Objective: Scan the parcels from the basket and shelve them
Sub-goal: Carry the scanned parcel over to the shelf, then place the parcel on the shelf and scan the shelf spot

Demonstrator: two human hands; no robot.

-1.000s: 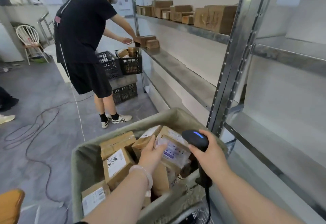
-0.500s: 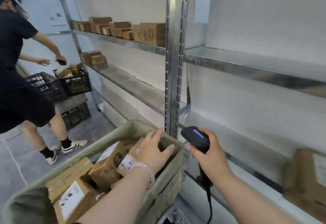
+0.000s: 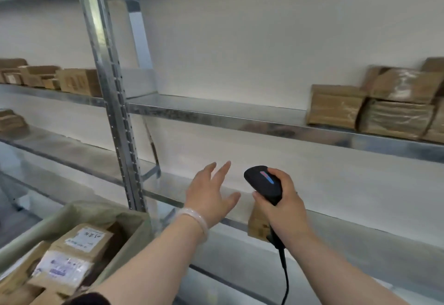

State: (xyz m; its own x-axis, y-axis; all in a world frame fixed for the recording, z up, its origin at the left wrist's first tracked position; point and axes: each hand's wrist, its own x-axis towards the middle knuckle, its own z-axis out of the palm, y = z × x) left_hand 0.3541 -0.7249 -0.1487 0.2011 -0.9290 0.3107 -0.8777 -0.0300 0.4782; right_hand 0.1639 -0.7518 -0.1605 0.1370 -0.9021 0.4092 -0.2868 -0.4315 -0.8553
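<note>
Cardboard parcel [image 3: 257, 228] on shelf [image 3: 355, 226], largely hidden behind right hand [image 3: 286, 207] gripping scanner [image 3: 264, 182]; left hand [image 3: 208, 192] spread, empty; basket [image 3: 101, 211] cropped.

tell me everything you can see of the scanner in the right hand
The scanner is a black, matte, plastic-looking handheld unit. Its rounded head points up and away, with a thin red and blue light strip on top. The right hand grips its handle, mostly hiding it. A black cable hangs from the handle's base and leaves the bottom edge. It is held in front of the lower shelf, touching nothing else visible.
</note>
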